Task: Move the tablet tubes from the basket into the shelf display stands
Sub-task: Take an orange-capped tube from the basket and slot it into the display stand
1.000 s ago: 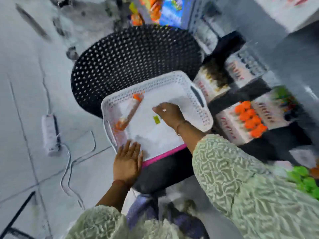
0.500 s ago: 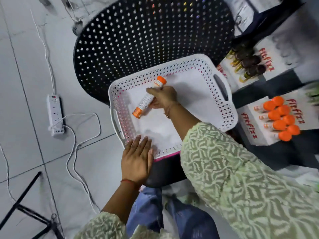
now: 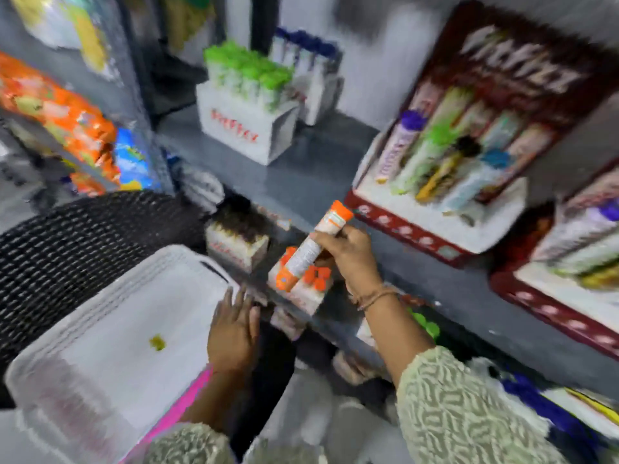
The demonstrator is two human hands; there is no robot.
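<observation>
My right hand (image 3: 348, 256) grips an orange-capped white tablet tube (image 3: 310, 247), held tilted in the air over the shelf. Just beneath it stands a white display stand (image 3: 306, 294) with several orange-capped tubes. The white perforated basket (image 3: 100, 329) sits at lower left on a black chair; I see no tubes in it, only a small yellow scrap. My left hand (image 3: 234, 329) rests flat on the basket's right edge, fingers spread. The picture is blurred by motion.
A stand of green-capped tubes (image 3: 246, 105) and blue-capped tubes (image 3: 308, 61) sit on the upper shelf. A dark-capped stand (image 3: 236, 239) is left of the orange one. Red display trays (image 3: 445, 169) fill the right. Snack packets (image 3: 63, 115) hang at left.
My right hand has lifted the orange tube out of the basket and carried it right, over the orange-capped stand. The view swung up from the floor to the shelves. My left hand stays on the basket.
</observation>
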